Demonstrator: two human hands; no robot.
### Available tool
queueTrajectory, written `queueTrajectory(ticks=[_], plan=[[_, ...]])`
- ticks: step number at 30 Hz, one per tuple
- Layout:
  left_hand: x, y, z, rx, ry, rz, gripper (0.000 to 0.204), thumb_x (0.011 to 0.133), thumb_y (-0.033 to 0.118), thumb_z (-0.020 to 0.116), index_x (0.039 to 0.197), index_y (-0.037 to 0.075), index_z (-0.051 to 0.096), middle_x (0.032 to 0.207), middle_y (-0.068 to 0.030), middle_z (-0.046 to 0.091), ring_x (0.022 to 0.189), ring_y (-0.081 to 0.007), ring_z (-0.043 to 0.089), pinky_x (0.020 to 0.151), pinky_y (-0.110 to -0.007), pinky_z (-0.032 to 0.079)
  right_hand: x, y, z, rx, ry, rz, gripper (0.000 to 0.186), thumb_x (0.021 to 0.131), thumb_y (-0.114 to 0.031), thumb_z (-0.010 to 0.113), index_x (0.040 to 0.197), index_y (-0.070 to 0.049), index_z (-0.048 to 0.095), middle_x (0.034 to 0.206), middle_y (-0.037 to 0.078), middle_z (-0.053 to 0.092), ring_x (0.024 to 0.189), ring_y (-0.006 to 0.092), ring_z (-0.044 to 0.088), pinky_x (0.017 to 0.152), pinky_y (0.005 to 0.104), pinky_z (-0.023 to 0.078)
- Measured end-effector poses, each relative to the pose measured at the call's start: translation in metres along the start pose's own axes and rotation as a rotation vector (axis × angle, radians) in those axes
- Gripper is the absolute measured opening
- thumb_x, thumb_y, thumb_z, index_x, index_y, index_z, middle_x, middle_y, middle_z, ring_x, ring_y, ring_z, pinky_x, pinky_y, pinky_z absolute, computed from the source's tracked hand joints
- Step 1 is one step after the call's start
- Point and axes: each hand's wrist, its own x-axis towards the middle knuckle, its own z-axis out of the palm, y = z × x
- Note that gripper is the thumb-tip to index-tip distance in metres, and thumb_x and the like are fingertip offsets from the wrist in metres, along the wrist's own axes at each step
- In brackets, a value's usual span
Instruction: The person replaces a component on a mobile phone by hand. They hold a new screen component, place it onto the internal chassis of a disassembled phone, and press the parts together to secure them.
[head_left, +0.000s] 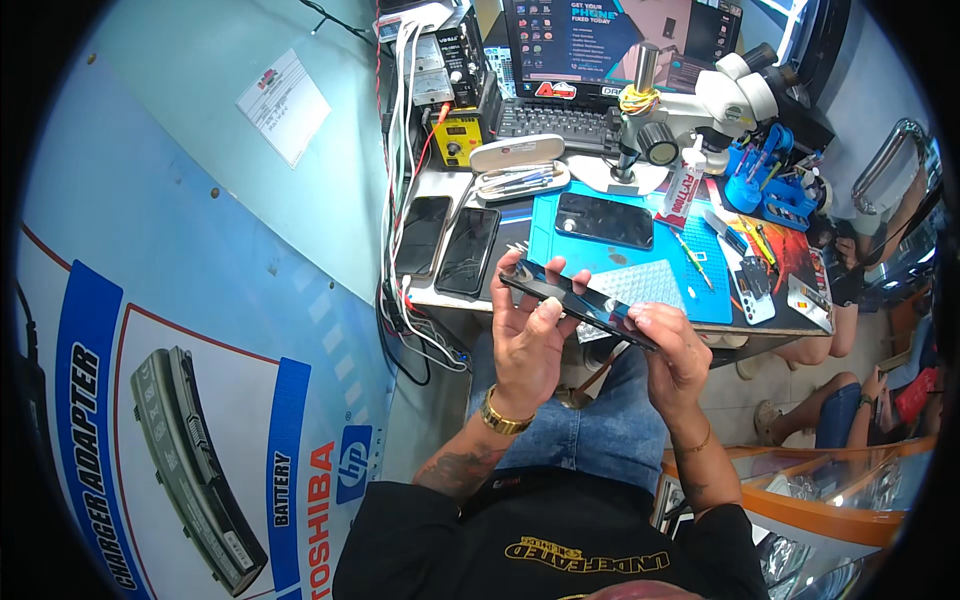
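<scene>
In the head view, a slim, black, glossy phone-shaped slab point(604, 314) is held up in front of the bench's near edge, its left end farther away than its right. The left hand point(530, 350) pinches the left part, thumb on the near side and fingers curled around the far side; the right hand point(677, 352) grips the right end between thumb and fingers.

The step in hand looks like examining or turning the slab. The next move would seem to call for steady support at both ends and light thumb pressure.

Beyond the hands, a black phone point(603, 221) lies on a bright blue work mat point(548, 250). Farther left, a cream, hinged case point(515, 152) stands with its lid raised, several slender pens or tools inside. To the far right, a blue plastic organiser point(790, 212) holds upright tools, hard to tell apart. A white-and-red tube point(684, 188) stands tilted near it; its contents cannot be seen. Near right, an orange-framed glass display case point(835, 508) contains small items too blurred to identify.
</scene>
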Motion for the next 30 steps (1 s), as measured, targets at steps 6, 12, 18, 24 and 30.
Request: queueTrajectory(ticks=[6,12,18,24,30], plan=[[0.002,-0.011,-0.017,0.115,-0.116,0.056,0.052,0.099,0.016,0.058,0.142,0.018,0.029,0.137,-0.0164,0.049,0.128,-0.0384,0.052,0.099,-0.051,0.052,-0.001,-0.001,-0.006,0.046,0.039,0.057,0.036,0.075,0.016,0.063,0.107,0.000,0.065,0.098,0.015,0.071,0.092,0.0302,0.070,0.083,0.0366,0.055],[0.009,-0.011,-0.051,0.525,-0.164,0.411,0.029,0.095,0.011,0.065,0.121,0.006,0.054,0.141,-0.0241,0.049,0.127,-0.0381,0.054,0.097,-0.049,0.053,0.007,0.004,-0.024,0.225,0.064,0.280,0.027,0.079,0.011,0.066,0.103,-0.002,0.070,0.099,0.013,0.073,0.093,0.0247,0.072,0.080,0.0314,0.056],[0.016,0.028,-0.076,0.953,-0.381,0.478,0.025,0.072,-0.008,0.076,0.094,0.004,0.069,0.099,-0.0116,0.073,0.114,-0.0345,0.062,0.105,-0.053,0.044,0.015,-0.005,-0.044,0.139,-0.068,0.124,0.030,0.076,0.005,0.073,0.103,-0.007,0.070,0.099,0.008,0.074,0.092,0.0258,0.072,0.086,0.0376,0.056],[0.012,0.038,-0.074,0.997,-0.441,0.452,0.030,0.069,-0.011,0.077,0.094,0.004,0.069,0.091,-0.0084,0.074,0.105,-0.0305,0.067,0.106,-0.055,0.043,0.012,-0.008,-0.046,0.143,-0.121,0.105,0.028,0.078,0.002,0.074,0.103,-0.009,0.070,0.100,0.006,0.075,0.094,0.0232,0.072,0.093,0.0422,0.053],[0.011,0.038,-0.070,1.154,-0.399,0.621,0.025,0.072,-0.005,0.079,0.091,0.006,0.067,0.091,-0.0082,0.072,0.101,-0.0310,0.066,0.103,-0.056,0.046,0.014,-0.012,-0.043,0.167,-0.025,0.157,0.026,0.073,0.003,0.074,0.097,-0.009,0.073,0.094,0.005,0.069,0.088,0.0232,0.066,0.085,0.0402,0.052]])
